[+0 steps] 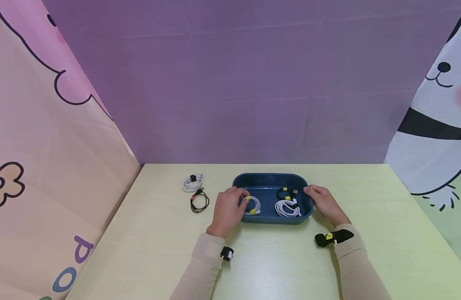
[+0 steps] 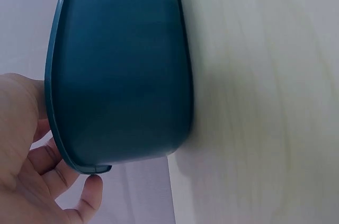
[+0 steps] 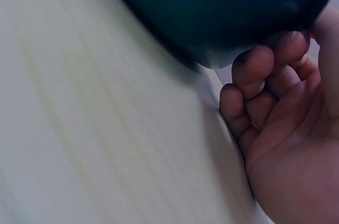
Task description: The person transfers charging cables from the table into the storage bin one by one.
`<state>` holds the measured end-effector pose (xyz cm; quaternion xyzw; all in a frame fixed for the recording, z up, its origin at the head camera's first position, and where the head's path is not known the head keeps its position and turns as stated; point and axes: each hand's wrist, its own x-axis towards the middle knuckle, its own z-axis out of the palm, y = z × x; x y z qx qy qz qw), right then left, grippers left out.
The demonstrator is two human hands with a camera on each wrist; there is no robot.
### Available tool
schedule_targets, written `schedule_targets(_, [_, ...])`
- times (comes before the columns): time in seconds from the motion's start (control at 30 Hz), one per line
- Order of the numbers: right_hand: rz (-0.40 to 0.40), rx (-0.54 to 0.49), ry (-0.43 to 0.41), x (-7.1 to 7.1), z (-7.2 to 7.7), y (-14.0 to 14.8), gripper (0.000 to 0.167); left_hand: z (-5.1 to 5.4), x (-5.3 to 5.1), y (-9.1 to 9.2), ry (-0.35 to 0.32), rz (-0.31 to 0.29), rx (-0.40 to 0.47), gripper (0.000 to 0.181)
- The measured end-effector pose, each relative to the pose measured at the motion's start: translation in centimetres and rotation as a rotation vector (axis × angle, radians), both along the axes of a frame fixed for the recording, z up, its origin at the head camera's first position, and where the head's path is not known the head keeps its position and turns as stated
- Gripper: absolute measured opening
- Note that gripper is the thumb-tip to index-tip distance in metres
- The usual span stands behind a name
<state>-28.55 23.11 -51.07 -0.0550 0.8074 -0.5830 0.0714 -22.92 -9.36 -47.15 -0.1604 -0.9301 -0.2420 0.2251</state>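
A dark blue tray [image 1: 268,219] stands on the table. My left hand [image 1: 229,210] reaches over its left end; thumb and index finger pinch a coiled white cable [image 1: 257,204] with yellow ties inside the tray. In the left wrist view, other fingers [image 2: 92,197] sit around the tray's outer rim, and the cable is hidden. My right hand [image 1: 325,203] grips the tray's right end, thumb on the rim and fingers [image 3: 254,65] curled underneath outside. At the tray's right side lie a coiled black cable [image 1: 284,197] and another white cable coil [image 1: 286,209].
Left of the tray, a white cable coil [image 1: 192,184] with a black tie lies on the table [image 1: 275,266]. Just below it is a thin black cable coil [image 1: 199,202] with a red tag. A purple backdrop [image 1: 253,83] rises behind the table.
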Motion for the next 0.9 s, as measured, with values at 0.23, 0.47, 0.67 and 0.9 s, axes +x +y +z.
schedule_targets(0.23, [0.009, -0.017, -0.019, -0.08, -0.03, -0.17, 0.039, -0.03, 0.29, -0.01, 0.046, 0.019, -0.069, 0.012])
schedule_targets(0.47, [0.018, -0.017, -0.011, -0.1, -0.05, -0.26, 0.041, -0.14, 0.3, -0.1, 0.027, 0.026, -0.093, 0.01])
schedule_targets(0.67, [0.025, -0.017, -0.006, -0.08, -0.03, -0.17, 0.039, -0.12, 0.28, -0.04, 0.021, 0.031, -0.107, 0.008])
schedule_targets(0.9, [0.016, -0.029, -0.017, 0.13, 0.11, -0.11, 0.038, 0.0, 0.38, 0.13, -0.016, 0.027, -0.116, 0.007])
